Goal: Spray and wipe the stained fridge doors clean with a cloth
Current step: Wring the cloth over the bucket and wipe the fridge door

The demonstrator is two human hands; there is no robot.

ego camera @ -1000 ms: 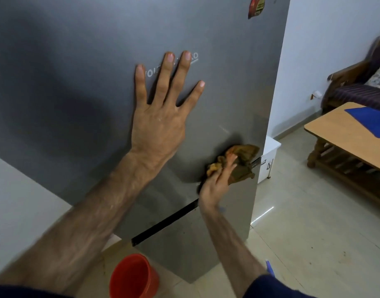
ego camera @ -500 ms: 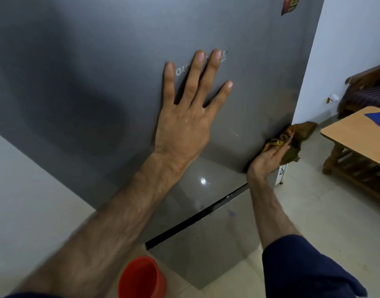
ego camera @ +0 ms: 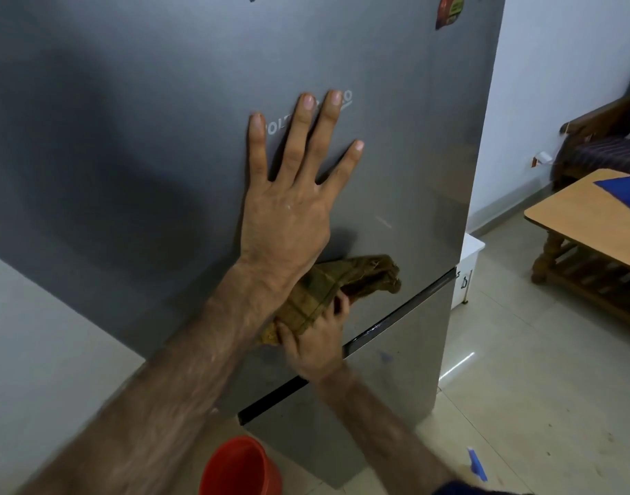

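Here right hand presses cloth against fridge door.

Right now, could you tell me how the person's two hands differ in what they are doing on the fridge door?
The left hand lies flat and open with fingers spread; the right hand is closed around the brown cloth. The left hand is empty and sits higher up; the right hand works lower, near the door gap. Both are at the upper fridge door.

The grey fridge doors fill the left and centre of the frame, the tall upper door parted from the lower one by a dark slanting gap. A crumpled olive-brown cloth lies pressed against the upper door just above that gap, right of centre.
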